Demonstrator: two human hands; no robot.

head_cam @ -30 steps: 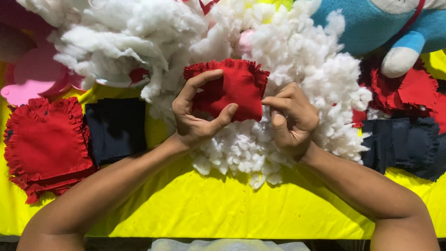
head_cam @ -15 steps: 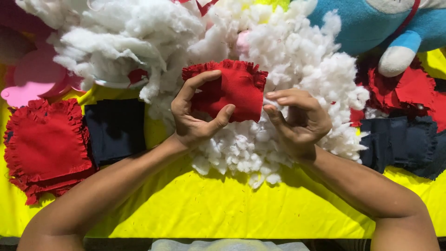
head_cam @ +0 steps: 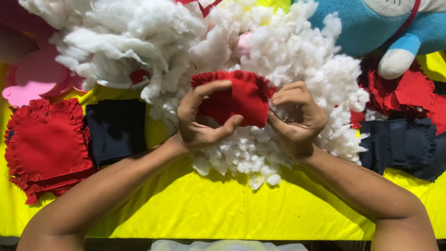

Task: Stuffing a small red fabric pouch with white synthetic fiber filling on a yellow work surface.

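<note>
In both hands, red pouch [head_cam: 241, 98] lying crosswise

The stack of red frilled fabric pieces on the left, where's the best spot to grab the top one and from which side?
Pinch the top piece of the red frilled stack by its fringed right edge, coming from the right, probably with the left hand. That edge lies exposed beside the flat navy cloth, and the frill likely gives a thin lip for a two-finger grip.

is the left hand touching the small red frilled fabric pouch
Touching. The head view shows the left hand wrapped around the small red frilled fabric pouch, thumb pressed on its lower edge and fingers over the top.
</note>
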